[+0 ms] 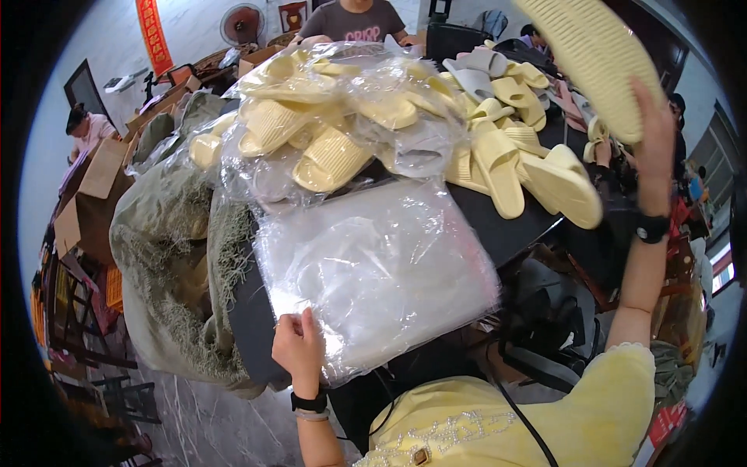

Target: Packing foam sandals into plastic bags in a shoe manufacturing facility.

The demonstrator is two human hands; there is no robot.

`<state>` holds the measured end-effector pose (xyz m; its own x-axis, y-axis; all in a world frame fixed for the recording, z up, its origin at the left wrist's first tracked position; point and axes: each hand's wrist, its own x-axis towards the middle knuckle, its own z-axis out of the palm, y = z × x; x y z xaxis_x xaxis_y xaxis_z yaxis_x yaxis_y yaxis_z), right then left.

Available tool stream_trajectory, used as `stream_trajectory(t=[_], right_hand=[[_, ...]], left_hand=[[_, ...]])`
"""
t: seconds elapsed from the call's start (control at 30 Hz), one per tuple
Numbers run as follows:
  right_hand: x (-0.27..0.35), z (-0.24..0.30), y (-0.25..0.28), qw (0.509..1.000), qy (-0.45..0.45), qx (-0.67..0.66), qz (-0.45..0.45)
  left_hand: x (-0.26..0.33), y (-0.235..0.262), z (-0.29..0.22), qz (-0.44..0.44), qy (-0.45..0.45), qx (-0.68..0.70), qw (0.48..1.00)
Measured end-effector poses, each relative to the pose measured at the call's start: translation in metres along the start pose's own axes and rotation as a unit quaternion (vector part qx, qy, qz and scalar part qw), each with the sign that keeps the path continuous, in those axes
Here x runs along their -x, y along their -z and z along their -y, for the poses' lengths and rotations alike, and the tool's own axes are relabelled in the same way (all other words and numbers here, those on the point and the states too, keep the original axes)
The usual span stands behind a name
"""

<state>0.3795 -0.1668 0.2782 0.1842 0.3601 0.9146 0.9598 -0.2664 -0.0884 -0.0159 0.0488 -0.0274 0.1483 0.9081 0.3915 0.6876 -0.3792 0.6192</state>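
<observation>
My right hand (pixel 655 136) is raised at the upper right, its fingers wrapped round a pale yellow slipper (pixel 595 58) whose ribbed sole faces the view. The top of that slipper runs out of the picture. Below the middle lies a stack of clear plastic bags (pixel 373 272) on the dark table. My left hand (pixel 298 346) is closed at the stack's near left corner, pinching the edge of a bag. Right of the stack's far edge rests a pile of loose yellow slippers (pixel 498 167). Yellow slippers wrapped in clear plastic (pixel 331 159) are heaped beyond the bags.
A greenish cloth sack (pixel 167 272) with frayed edges stands against the table's left side. Cardboard boxes (pixel 97 198) are behind it. Across the table is a person in a dark shirt (pixel 354 23). Grey slippers (pixel 472 74) lie at the far right. Black bags (pixel 545 311) sit below the table's right edge.
</observation>
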Motion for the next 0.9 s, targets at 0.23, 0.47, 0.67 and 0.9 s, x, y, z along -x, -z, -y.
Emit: stream_trajectory(t=[0.23, 0.47, 0.67, 0.9], right_hand=[[0.098, -0.019, -0.137, 0.798, -0.385, -0.463, -0.009], [0.208, -0.062, -0.203, 0.795, -0.504, -0.337, 0.01], [0.201, -0.013, -0.17, 0.942, -0.312, 0.02, 0.124], [0.211, 0.047, -0.135, 0.909, -0.19, -0.214, 0.302]], left_hand=[[0.003, 0.0, 0.005, -0.009, -0.012, -0.012, 1.0], [0.002, -0.001, 0.002, 0.003, -0.005, -0.013, 1.0], [0.0, 0.005, -0.001, 0.03, 0.019, -0.003, 0.999], [-0.006, 0.007, 0.007, 0.071, 0.046, 0.023, 0.996]])
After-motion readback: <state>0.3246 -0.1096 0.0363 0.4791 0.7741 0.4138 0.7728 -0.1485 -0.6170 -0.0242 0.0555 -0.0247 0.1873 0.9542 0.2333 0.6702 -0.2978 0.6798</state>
